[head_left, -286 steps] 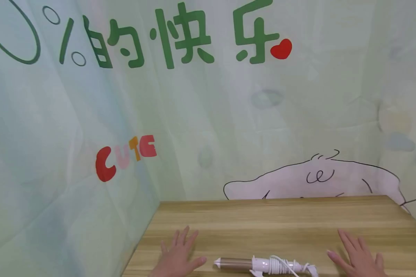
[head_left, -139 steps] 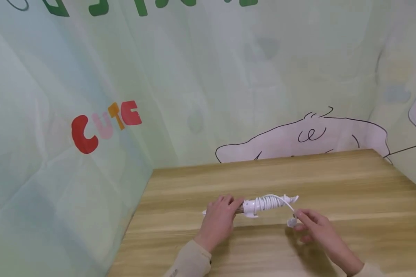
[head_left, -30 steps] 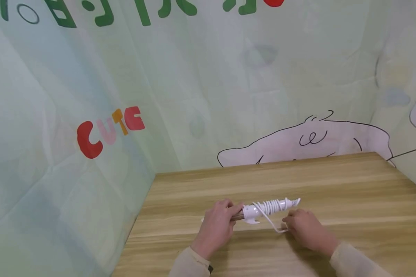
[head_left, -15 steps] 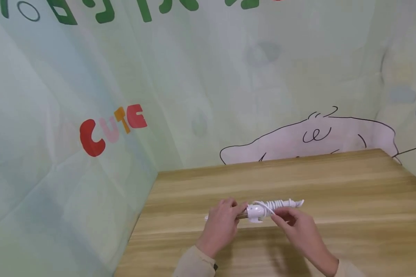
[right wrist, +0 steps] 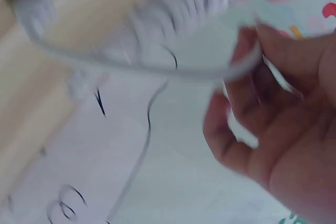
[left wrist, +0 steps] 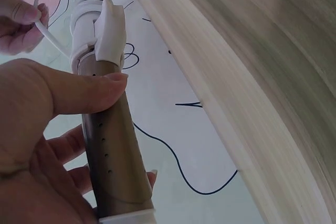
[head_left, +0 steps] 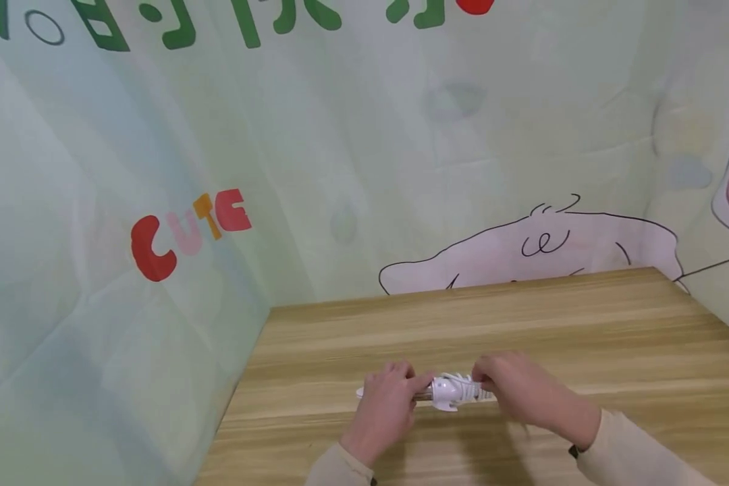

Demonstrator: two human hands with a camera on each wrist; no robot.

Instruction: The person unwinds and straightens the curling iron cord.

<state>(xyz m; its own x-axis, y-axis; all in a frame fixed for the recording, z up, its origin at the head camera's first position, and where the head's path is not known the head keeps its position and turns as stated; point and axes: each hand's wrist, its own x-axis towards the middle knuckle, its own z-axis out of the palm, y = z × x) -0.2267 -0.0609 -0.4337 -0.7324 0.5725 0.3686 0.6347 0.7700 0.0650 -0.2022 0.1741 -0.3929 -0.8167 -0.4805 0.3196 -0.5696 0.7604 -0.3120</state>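
A curling iron (head_left: 445,393) with a white handle and a bronze barrel (left wrist: 118,140) is held over the table. My left hand (head_left: 385,408) grips the barrel, its thumb lying across it near the clamp in the left wrist view. White cord (right wrist: 157,72) is wound in several turns about the handle. My right hand (head_left: 525,391) pinches a loose stretch of that cord and covers the handle's far end in the head view. In the right wrist view the cord runs from the right fingers (right wrist: 218,124) to a blurred white piece (right wrist: 34,11), perhaps the plug.
The wooden table (head_left: 340,337) spreads beneath both hands. A pale printed cloth (head_left: 352,169) with coloured letters and a cartoon outline hangs behind the table and along its left side.
Earlier the iron lay on the table between two open hands; then my left hand took the barrel and my right the cord. Since half a second ago, my right hand has moved up over the handle.
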